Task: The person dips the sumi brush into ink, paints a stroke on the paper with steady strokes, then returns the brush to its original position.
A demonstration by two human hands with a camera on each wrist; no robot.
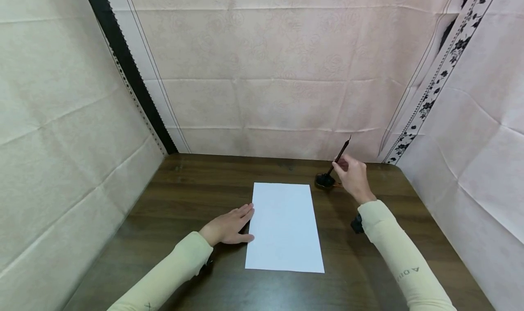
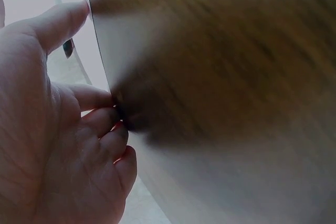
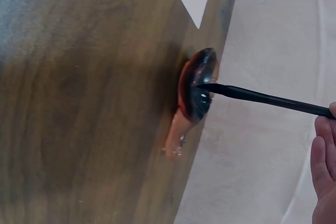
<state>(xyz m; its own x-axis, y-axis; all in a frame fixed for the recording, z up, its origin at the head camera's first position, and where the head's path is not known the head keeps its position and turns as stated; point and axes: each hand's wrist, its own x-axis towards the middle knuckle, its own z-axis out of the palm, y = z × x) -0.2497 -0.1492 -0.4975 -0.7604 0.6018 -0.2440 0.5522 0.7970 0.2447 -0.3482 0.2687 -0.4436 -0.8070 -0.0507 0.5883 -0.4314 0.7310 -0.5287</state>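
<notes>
My right hand [image 1: 353,174] pinches a black writing brush [image 1: 341,152] by its handle, with the thin end pointing up. In the right wrist view the dark brush tip [image 3: 208,87] is down in black ink in a small spoon-shaped dish [image 1: 325,181], orange-brown outside with a short handle [image 3: 176,137]. A blank white sheet of paper [image 1: 284,229] lies to the left of and nearer than the dish. At its left edge rests my left hand [image 1: 230,224], fingers extended and thumb spread, the fingertips on the paper's margin.
The brown wood-grain table [image 1: 196,179] has rounded far corners. Light patterned cloth [image 1: 278,74] hangs behind it, with more cloth on both sides. Bare tabletop lies left of the left hand and right of the right forearm.
</notes>
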